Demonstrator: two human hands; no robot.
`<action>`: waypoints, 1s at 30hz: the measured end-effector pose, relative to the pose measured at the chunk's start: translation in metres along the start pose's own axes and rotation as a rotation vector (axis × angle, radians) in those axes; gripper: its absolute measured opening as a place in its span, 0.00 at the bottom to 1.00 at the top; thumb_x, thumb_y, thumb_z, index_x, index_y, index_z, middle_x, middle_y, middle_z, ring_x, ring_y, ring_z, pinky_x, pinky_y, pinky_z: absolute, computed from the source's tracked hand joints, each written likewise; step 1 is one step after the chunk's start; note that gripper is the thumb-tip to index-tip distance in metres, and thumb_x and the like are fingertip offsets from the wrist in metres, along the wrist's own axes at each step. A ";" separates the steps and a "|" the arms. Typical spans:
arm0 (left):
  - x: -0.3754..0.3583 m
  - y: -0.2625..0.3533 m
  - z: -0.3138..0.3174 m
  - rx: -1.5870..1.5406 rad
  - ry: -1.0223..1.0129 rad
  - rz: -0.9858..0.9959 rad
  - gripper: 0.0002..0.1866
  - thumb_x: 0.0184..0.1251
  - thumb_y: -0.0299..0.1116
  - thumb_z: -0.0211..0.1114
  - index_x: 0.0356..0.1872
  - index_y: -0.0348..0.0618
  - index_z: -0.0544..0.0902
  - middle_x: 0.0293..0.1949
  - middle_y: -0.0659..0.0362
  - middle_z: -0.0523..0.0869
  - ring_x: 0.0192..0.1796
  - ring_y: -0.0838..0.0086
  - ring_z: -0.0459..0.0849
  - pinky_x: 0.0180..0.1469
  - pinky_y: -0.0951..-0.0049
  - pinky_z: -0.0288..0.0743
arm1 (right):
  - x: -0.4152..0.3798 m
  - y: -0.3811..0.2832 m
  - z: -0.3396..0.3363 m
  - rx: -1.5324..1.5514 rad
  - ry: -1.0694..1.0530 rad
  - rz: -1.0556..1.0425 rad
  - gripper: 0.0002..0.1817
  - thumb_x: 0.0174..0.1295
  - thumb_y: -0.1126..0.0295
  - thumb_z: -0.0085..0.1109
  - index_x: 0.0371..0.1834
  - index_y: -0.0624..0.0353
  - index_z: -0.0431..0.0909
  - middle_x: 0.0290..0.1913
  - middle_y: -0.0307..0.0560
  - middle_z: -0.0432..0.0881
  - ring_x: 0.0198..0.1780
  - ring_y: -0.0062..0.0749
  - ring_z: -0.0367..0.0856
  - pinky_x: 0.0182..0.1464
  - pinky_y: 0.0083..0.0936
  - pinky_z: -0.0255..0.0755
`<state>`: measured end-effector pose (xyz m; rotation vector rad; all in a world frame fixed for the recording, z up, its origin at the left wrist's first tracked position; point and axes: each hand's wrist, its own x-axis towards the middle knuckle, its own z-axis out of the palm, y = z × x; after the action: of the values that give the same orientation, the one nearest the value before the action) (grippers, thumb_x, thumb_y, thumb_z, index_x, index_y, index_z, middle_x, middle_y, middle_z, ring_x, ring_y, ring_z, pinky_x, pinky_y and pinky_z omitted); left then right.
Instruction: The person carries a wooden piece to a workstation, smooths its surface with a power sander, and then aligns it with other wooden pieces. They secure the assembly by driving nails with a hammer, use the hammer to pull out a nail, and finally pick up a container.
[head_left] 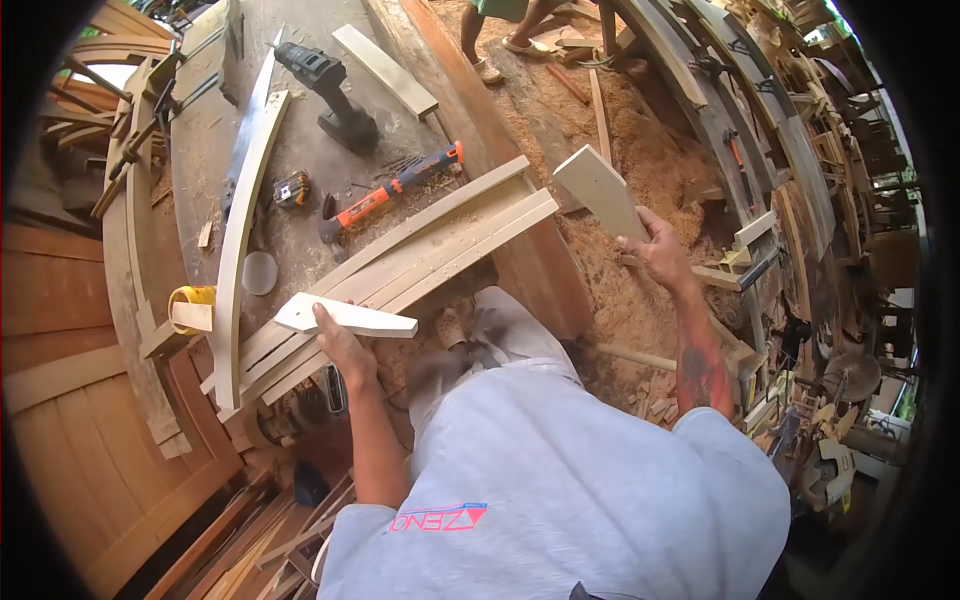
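Nearest, at the bottom of the frame, the person's grey shirt [560, 480] fills the view, both bare arms reaching up from it. The left hand [340, 345], left of centre, has its fingers clamped on a short pointed wooden slat [345, 315], which lies roughly level over the lower end of a stack of long pale boards [420, 255]. The right hand [655, 250], right of centre, is closed around the lower end of a second pointed wooden piece [600, 190], held tilted up over a sawdust-covered floor [640, 130]. The boards slant across a dusty workbench [300, 150]. Just beyond them lies an orange-handled hammer [390, 190], with a small tape measure [290, 188] to its left and a long curved strip of wood [245, 230] running up the bench. A yellow roll of tape [192, 298] sits at the bench's left edge. Farther up, a black cordless drill [335, 90] stands on the bench, and at the top centre another person's sandalled feet [505, 50] rest on the sawdust.
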<state>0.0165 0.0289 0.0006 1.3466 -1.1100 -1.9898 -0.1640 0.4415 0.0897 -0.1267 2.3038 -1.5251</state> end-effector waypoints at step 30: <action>0.002 -0.098 0.180 1.482 -1.000 1.126 0.58 0.46 0.55 0.76 0.78 0.46 0.56 0.77 0.45 0.54 0.80 0.47 0.48 0.79 0.47 0.36 | 0.023 0.137 0.067 -0.282 -0.131 0.103 0.19 0.75 0.59 0.50 0.36 0.65 0.81 0.29 0.53 0.85 0.34 0.43 0.86 0.40 0.36 0.77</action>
<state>-0.1455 0.1448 -0.0491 -0.3055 -3.0827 -0.6319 -0.1441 0.4328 -0.0634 -0.1735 2.3676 -1.1030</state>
